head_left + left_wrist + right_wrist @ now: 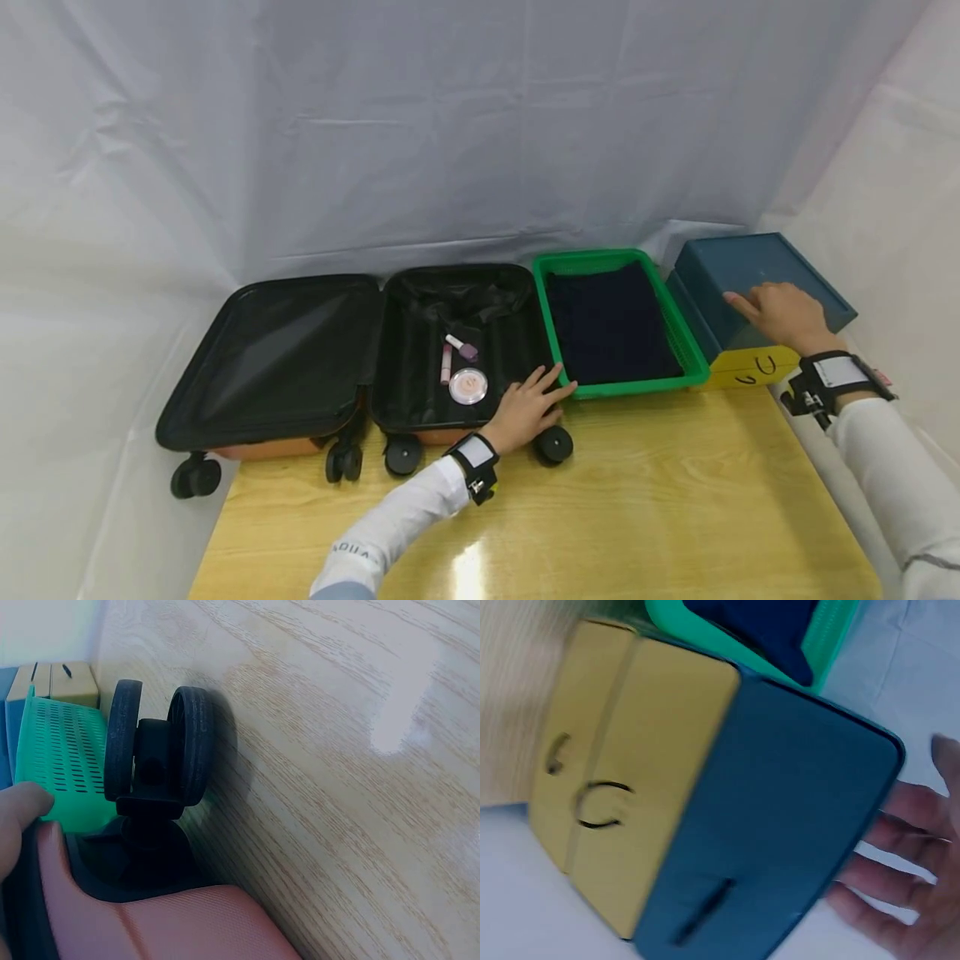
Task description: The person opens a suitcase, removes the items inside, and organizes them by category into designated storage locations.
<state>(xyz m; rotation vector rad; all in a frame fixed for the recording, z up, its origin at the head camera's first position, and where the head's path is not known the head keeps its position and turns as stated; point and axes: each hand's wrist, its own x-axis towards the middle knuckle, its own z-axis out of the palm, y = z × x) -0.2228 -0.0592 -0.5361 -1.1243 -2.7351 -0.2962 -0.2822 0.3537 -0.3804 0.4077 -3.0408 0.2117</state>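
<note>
My left hand (522,414) rests with spread fingers on the right front rim of an open suitcase (402,400). Its fingertips reach close to a green basket (677,342); in the left wrist view the visible finger (26,806) overlaps the basket's edge. Over at the right, my right hand (787,315) hovers at the blue drawer box (750,258), thumb pointing left. In the right wrist view, loosely bent fingers (885,877) lie along the box's far edge, holding nothing; contact is hard to tell. Folded dark cloth (611,325) fills the basket.
Inside the suitcase lie a round compact (468,387), a pink tube (446,364) and a small purple-and-white bottle (462,347). The suitcase's other half (277,358) spreads left. Black wheels (553,446) jut over the wooden table (637,492). Yellow drawer fronts (750,367) face me.
</note>
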